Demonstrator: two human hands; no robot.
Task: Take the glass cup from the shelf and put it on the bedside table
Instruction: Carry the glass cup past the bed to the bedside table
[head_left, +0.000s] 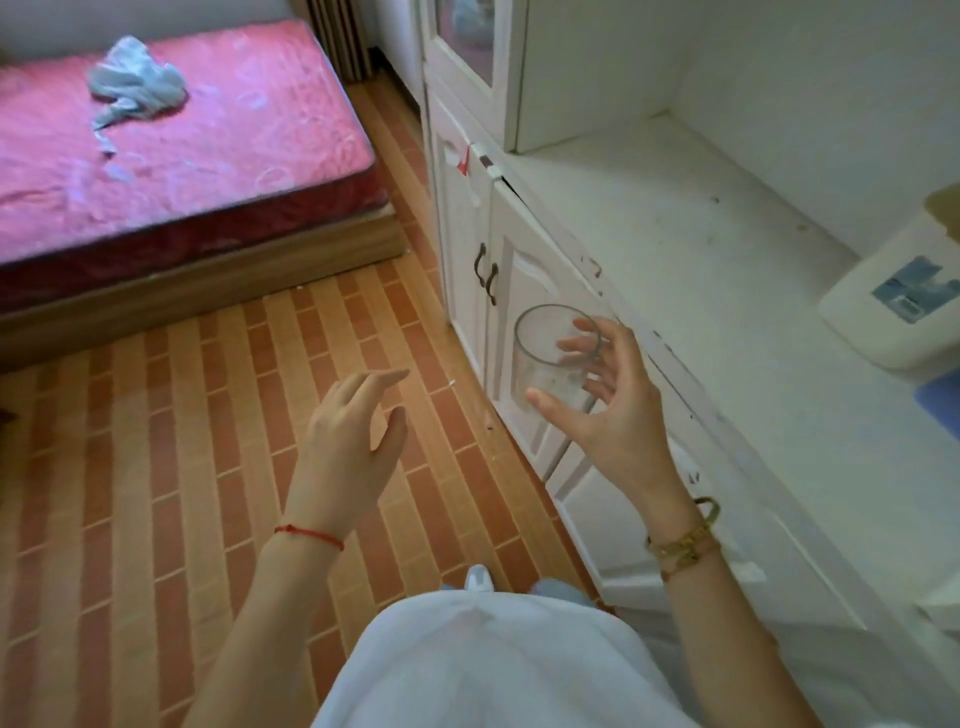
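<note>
We see the cup (555, 357), a clear, smooth glass cylinder, off the shelf (691, 244) and held in the air before the white cabinet doors (511, 291), the right hand (605, 395) wrapping thumb and curled fingers around its wall. The left hand (353, 441) hovers empty, fingers loosely apart, above the brick-patterned floor (156, 441). Beyond lies a quilted pink mattress (208, 145) bearing a crumpled grey cloth (136, 80).

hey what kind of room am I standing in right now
Most likely a bedroom: a bed with a bare pink mattress, a white cabinet with a shelf, and a tiled floor between them.
</note>
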